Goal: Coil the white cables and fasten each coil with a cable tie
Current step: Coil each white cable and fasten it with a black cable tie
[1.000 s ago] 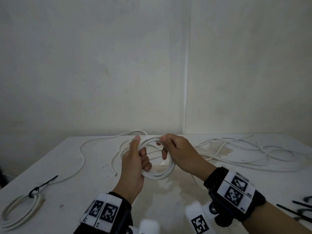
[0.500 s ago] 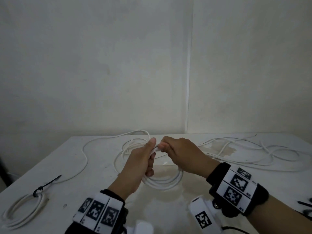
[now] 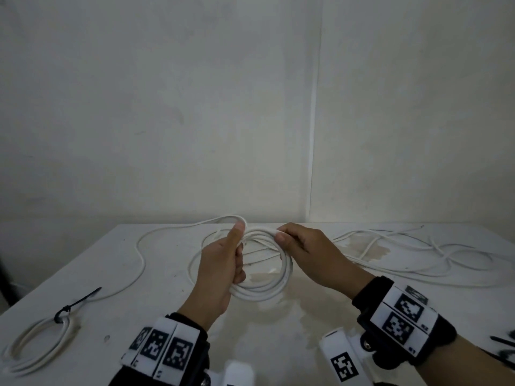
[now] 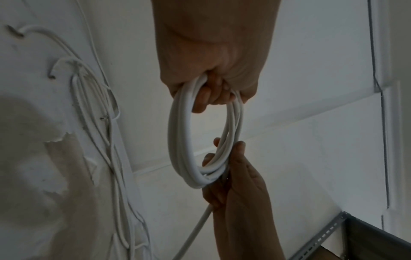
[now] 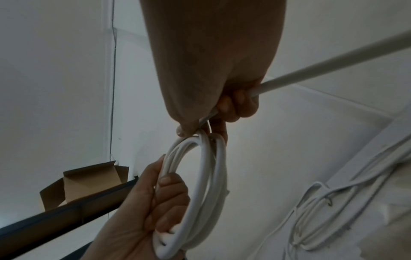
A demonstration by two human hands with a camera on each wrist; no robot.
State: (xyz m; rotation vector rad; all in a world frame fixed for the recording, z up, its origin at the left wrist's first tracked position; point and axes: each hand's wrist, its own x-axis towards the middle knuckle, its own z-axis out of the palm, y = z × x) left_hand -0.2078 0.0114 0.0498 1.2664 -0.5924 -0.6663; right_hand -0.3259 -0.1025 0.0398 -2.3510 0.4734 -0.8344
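One tied coil [image 3: 36, 344] done on the table [image 3: 167, 316], my hands, left [image 3: 220, 274] and right [image 3: 312, 254], both gripping the half-wound coil [image 3: 267, 288], loose cables [image 3: 418, 254] left.

Both forearms are bare. Each wrist wears a black band [image 3: 370, 299] carrying white panels printed with black square-pattern markers [image 3: 164, 348], and a white camera block [image 3: 344, 358] bears another marker.

Table, walls, a box, some shelving

An open cardboard box [image 5: 89, 179] sits behind a dark rail [image 5: 55, 216]; a grey slotted shelf post [image 4: 322, 237] stands by the white wall [image 3: 167, 107].
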